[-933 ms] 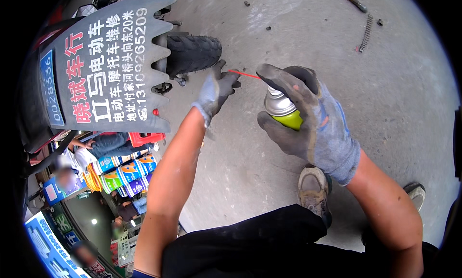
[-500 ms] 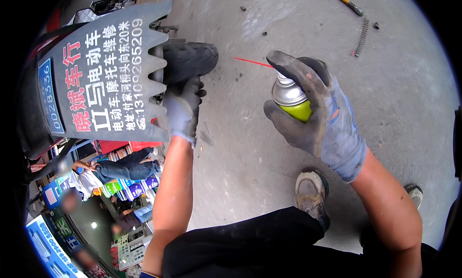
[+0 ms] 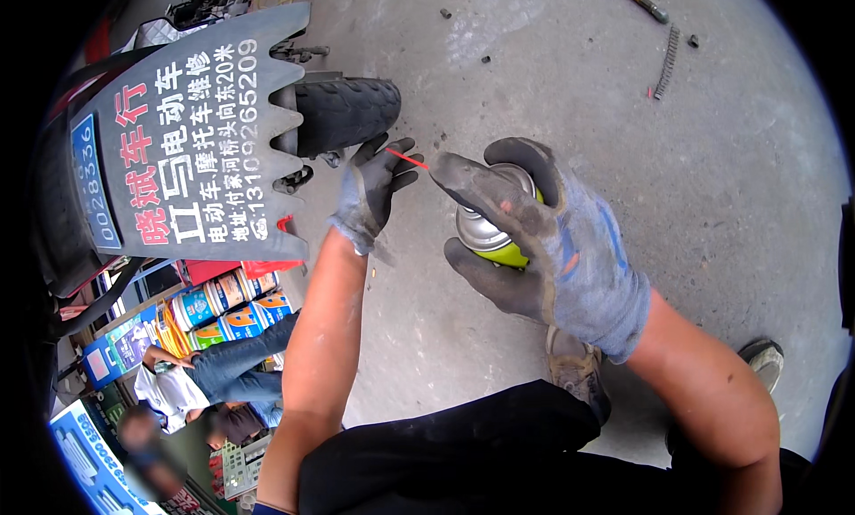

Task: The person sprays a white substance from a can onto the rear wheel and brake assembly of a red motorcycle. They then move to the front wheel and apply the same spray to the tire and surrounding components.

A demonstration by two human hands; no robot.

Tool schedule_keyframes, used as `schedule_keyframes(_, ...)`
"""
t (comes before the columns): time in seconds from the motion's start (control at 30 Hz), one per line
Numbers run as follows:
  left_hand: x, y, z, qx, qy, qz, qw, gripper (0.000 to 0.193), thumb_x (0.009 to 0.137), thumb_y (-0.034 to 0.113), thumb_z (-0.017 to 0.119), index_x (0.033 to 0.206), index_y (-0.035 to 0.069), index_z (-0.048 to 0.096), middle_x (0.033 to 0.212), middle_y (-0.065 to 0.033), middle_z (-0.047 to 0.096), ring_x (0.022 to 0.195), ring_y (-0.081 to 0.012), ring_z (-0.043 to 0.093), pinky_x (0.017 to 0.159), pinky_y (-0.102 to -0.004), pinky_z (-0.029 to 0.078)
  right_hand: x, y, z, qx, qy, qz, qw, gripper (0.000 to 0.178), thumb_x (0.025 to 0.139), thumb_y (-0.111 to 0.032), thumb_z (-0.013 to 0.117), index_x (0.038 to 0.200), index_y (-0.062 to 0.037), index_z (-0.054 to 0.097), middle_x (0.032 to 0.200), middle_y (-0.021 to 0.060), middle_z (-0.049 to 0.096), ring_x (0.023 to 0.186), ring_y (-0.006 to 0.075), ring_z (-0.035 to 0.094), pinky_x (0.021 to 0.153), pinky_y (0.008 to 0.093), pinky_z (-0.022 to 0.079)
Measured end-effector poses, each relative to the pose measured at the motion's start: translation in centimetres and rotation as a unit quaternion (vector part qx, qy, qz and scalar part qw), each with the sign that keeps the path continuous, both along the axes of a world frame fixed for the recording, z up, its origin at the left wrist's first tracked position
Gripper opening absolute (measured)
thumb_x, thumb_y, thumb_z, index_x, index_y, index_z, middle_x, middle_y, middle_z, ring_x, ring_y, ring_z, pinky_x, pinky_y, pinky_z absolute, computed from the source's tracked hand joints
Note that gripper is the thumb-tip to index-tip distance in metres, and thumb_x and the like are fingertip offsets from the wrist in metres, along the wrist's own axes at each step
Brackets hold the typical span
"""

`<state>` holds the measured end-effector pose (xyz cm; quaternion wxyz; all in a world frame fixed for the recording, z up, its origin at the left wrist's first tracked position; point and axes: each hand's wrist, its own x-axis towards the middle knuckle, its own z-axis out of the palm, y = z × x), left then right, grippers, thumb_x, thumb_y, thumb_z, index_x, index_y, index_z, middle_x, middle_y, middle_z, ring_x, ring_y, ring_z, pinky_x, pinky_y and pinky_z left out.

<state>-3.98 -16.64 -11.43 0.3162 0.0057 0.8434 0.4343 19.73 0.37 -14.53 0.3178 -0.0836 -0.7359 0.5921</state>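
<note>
In my right hand (image 3: 557,230), which wears a grey-blue glove with dark coated fingers, is a spray can (image 3: 485,216) with a silver top and yellow-green body. My fingers wrap round the can, with the index finger over its nozzle. A thin red straw (image 3: 407,159) points left from the nozzle, its tip overlapping the fingers of my left hand (image 3: 372,190). That gloved hand is beside the underside of a black tyre (image 3: 347,114), fingers apart; whether they touch the straw cannot be made out. A grey mudflap (image 3: 191,141) with a jagged edge hangs left of the tyre.
At the upper right, a coil spring (image 3: 666,62) and a yellow-handled tool (image 3: 639,0) lie on the concrete floor (image 3: 499,355). My shoe (image 3: 574,368) is below the can. Lower left, a person in jeans (image 3: 240,359) stands by stacked colourful tubs (image 3: 236,301).
My left hand has come away from the tyre, its fingers spreading to the right. My right hand has moved left and slightly down with the spray can, bringing the straw to the left hand's fingers.
</note>
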Motion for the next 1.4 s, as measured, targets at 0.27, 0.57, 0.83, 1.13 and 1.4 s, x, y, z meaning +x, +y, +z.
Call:
schedule_keyframes(0.27, 0.3, -1.7, 0.2, -0.038, 0.078, -0.060, 0.994, 0.059, 0.100, 0.018, 0.061, 0.149, -0.005, 0.039, 0.129, -0.0192, 0.066, 0.106, -0.0251, 0.070, 0.085, -0.0340, 0.056, -0.8, 1.1, 1.0, 0.035, 0.032, -0.019, 0.999, 0.073, 0.075, -0.022, 0.090, 0.141, -0.0282, 0.059, 0.123, 0.0222, 0.059, 0.109, 0.0354, 0.067, 0.083, 0.0431, 0.061)
schedule_keyframes(0.57, 2.6, -0.1, 1.1, -0.023, 0.137, -0.054, 0.989, 0.046, 0.104, 0.016, 0.057, 0.142, -0.008, 0.047, 0.124, -0.0175, 0.069, 0.102, -0.0219, 0.070, 0.084, -0.0328, 0.057, -1.7, 0.3, 0.3, 0.030, 0.125, -0.091, 0.987, 0.076, 0.074, -0.020, 0.090, 0.142, -0.0303, 0.058, 0.123, 0.0156, 0.065, 0.110, 0.0382, 0.066, 0.085, 0.0463, 0.061)
schedule_keyframes(0.83, 1.0, -1.1, 1.4, -0.035, 0.162, -0.114, 0.980, 0.042, 0.101, 0.015, 0.059, 0.138, -0.005, 0.051, 0.123, -0.0184, 0.069, 0.097, -0.0226, 0.071, 0.076, -0.0337, 0.057, -0.5, 0.7, 3.2, 0.027, 0.061, -0.006, 0.998, 0.065, 0.072, -0.018, 0.090, 0.132, -0.0263, 0.068, 0.118, 0.0202, 0.064, 0.105, 0.0370, 0.067, 0.081, 0.0448, 0.061)
schedule_keyframes(1.13, 2.4, 0.5, 0.1, 0.005, 0.040, -0.033, 0.999, 0.059, 0.100, 0.016, 0.061, 0.152, -0.002, 0.038, 0.126, -0.0129, 0.066, 0.104, -0.0191, 0.067, 0.089, -0.0324, 0.054, -0.3, 1.2, 2.1, 0.085, 0.008, -0.010, 0.996, 0.067, 0.076, -0.022, 0.089, 0.137, -0.0260, 0.064, 0.133, 0.0107, 0.067, 0.118, 0.0350, 0.064, 0.092, 0.0458, 0.060)
schedule_keyframes(1.4, 2.3, -1.0, -2.6, -0.049, -0.067, 0.027, 0.996, 0.044, 0.103, 0.013, 0.056, 0.144, -0.001, 0.049, 0.124, -0.0149, 0.068, 0.103, -0.0214, 0.068, 0.093, -0.0339, 0.055, -0.3, 0.7, 2.4, 0.126, 0.020, -0.035, 0.991, 0.064, 0.076, -0.026, 0.089, 0.135, -0.0299, 0.064, 0.124, 0.0243, 0.061, 0.104, 0.0360, 0.070, 0.079, 0.0436, 0.063)
